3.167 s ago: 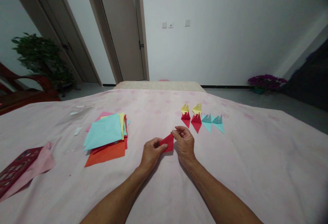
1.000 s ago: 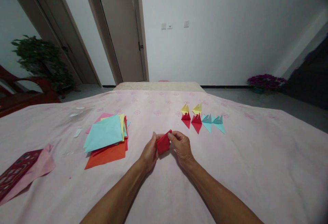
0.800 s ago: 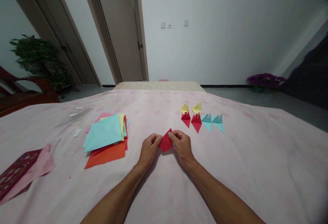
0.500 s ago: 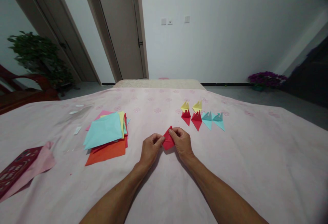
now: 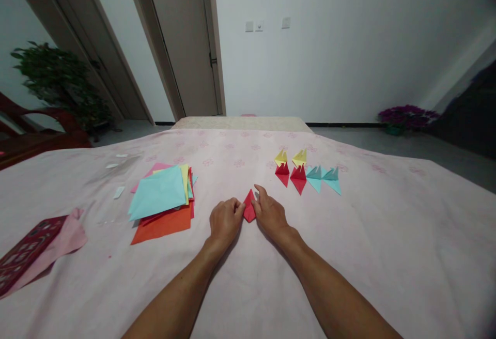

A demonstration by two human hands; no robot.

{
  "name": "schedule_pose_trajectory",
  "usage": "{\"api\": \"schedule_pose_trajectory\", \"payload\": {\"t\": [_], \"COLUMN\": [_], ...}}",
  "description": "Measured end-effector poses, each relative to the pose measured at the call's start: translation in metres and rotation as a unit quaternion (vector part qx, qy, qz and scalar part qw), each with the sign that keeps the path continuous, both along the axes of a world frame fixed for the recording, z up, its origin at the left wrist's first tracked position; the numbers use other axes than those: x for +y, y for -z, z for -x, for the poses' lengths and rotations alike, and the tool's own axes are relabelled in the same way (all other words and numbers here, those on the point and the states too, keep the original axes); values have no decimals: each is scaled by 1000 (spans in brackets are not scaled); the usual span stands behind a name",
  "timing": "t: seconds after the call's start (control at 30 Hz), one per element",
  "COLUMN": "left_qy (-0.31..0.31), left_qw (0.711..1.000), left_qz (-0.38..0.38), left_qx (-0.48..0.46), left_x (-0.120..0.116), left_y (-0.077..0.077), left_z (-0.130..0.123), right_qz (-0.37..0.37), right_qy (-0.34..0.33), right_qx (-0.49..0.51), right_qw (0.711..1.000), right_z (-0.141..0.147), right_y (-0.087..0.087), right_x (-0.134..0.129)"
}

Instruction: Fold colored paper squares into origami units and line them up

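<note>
Seemingly for steadiness, the left hand (image 5: 227, 219) pinches the red kite-shaped folded paper (image 5: 249, 210) at nine o'clock; the right hand (image 5: 270, 216), fingers apart, touches three.

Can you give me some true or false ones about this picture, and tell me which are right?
1. The left hand and the right hand both touch the red folded paper. True.
2. The top sheet on the paper pile is yellow. False: it is light blue.
3. The two yellow shapes are farther from the person than the two red shapes. True.
4. The two light blue shapes are left of the red shapes. False: they are on the right.
5. The purple flowers are on the table. False: they are beyond it, down by the floor.
</note>
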State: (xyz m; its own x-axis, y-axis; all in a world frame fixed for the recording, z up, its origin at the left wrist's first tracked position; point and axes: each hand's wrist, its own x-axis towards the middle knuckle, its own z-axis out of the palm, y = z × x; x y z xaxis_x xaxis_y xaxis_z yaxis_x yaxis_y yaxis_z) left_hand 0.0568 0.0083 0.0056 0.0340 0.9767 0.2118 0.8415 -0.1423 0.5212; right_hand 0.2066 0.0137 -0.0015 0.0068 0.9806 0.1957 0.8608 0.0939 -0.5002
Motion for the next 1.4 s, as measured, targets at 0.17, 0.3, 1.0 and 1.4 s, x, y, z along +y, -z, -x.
{"api": "schedule_pose_trajectory", "payload": {"t": [0.17, 0.3, 1.0, 1.4], "left_qy": [1, 13, 236, 260], "left_qw": [997, 995, 942, 936], "left_qz": [-20, -74, -68, -18], "left_qx": [73, 58, 227, 237], "left_x": [1, -1, -39, -62], "left_y": [-1, 2, 11, 0], "left_z": [1, 2, 1, 21], "right_qz": [4, -30, -42, -52], "right_qy": [3, 9, -68, -52], "right_qx": [-66, -69, -156, -169], "right_qw": [998, 997, 985, 983], "right_z": [1, 0, -10, -10], "right_y": [2, 0, -11, -7], "right_x": [-1, -4, -11, -9]}}
